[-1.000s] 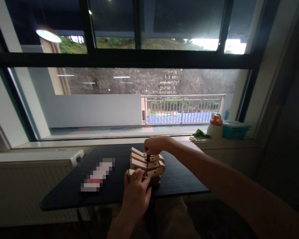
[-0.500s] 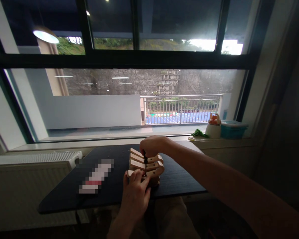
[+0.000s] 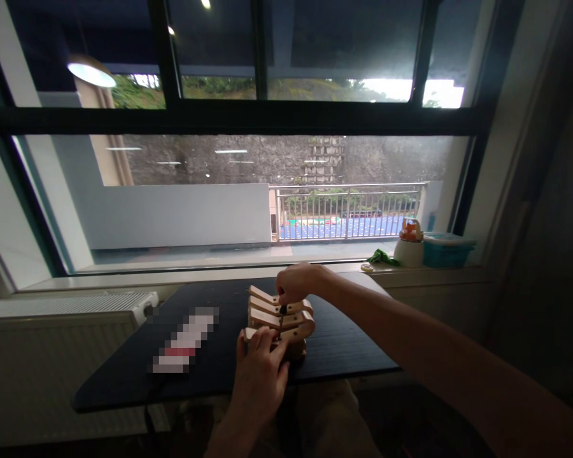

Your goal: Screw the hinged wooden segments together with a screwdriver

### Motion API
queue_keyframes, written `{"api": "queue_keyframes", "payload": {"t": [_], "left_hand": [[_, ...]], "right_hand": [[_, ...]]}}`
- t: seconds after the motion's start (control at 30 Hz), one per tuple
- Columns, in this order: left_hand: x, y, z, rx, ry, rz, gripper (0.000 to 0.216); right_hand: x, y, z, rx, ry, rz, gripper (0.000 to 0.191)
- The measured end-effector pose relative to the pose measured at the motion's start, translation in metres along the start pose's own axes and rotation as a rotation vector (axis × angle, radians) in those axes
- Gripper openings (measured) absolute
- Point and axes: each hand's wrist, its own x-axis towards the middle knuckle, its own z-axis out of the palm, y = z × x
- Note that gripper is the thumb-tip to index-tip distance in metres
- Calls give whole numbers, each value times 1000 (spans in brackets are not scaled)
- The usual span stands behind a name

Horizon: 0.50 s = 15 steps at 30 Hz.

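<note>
A wooden assembly (image 3: 260,317) of several pale slats with rounded, drilled ends stands on the dark table (image 3: 334,346). My left hand (image 3: 262,366) steadies its near end, fingers curled over the front slat and thumb along its right side. Above the assembly, my right hand (image 3: 296,283) is closed in a fist around the top of a screwdriver (image 3: 282,310). The dark handle shows just below the fist, and its thin shaft points down among the slats near my left fingertips. Where the tip sits is hidden.
A blurred-out pale strip (image 3: 186,340) lies on the table's left part. A white radiator (image 3: 67,356) stands left of the table. On the windowsill sit a green cloth (image 3: 382,256), a white bottle with an orange top (image 3: 409,248) and a teal box (image 3: 447,251).
My right fist has shifted slightly to the right and turned, so less of the dark screwdriver handle shows. My left hand and the wooden assembly stay in place.
</note>
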Motion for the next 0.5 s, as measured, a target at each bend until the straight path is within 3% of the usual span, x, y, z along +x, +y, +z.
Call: {"api": "queue_keyframes", "payload": {"t": [0.17,0.5], "left_hand": [[0,1,-1,20,-8,2,34],[-2,0,2,20,17,5,35]], "right_hand": [[0,-3,-7,14,-1,-38,42],[4,-2,1,-13,12,-51,33]]}}
